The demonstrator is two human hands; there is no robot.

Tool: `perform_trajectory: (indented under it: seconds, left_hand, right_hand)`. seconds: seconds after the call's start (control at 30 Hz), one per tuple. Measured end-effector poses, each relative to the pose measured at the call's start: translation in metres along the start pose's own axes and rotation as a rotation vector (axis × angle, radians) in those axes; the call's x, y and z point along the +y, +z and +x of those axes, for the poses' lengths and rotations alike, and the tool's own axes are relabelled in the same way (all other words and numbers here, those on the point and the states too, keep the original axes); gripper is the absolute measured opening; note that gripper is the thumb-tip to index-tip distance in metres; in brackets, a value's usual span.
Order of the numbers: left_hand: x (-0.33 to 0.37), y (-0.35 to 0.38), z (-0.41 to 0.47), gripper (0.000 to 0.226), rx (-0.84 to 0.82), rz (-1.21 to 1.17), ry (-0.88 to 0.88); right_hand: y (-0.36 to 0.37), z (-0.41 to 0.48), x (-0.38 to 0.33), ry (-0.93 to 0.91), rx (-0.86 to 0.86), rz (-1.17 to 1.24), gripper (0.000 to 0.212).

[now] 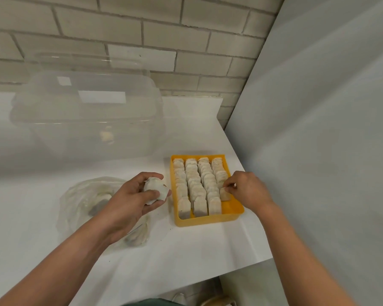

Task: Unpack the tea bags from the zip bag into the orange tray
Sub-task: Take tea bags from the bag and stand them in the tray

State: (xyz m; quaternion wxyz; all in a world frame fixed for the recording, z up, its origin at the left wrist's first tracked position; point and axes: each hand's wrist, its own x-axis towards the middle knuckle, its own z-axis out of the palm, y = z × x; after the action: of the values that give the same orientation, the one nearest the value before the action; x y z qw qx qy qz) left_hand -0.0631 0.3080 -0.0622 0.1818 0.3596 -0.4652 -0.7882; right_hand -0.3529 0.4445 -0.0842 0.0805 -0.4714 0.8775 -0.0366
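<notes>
One tea-bag bundle [156,191] in left hand [128,203] grip, one bag [224,194] in right hand [247,188] pinch, seemingly inside tray [208,221].

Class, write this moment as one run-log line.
left hand: grips bundle of white paper tea bags | right hand: pinches single tea bag in orange plastic tray | clear zip bag: not emptied
</notes>
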Motion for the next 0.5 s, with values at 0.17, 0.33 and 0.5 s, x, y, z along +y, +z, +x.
perform_trajectory:
  seconds: [0.17, 0.33, 0.5]
  left_hand:
    - [0.001, -0.002, -0.001, 0.036, 0.015, -0.002, 0.014]
    - [0.0, -0.002, -0.002, 0.036, 0.032, -0.03, 0.016]
    - [0.0, -0.001, -0.002, 0.034, 0.034, -0.056, 0.021]
  right_hand:
    - [0.01, 0.002, -0.002, -0.054, 0.042, -0.115, 0.022]
    - [0.011, -0.005, 0.002, -0.004, 0.11, 0.003, 0.029]
    - [0.018, -0.018, 0.004, 0.062, 0.101, -0.006, 0.017]
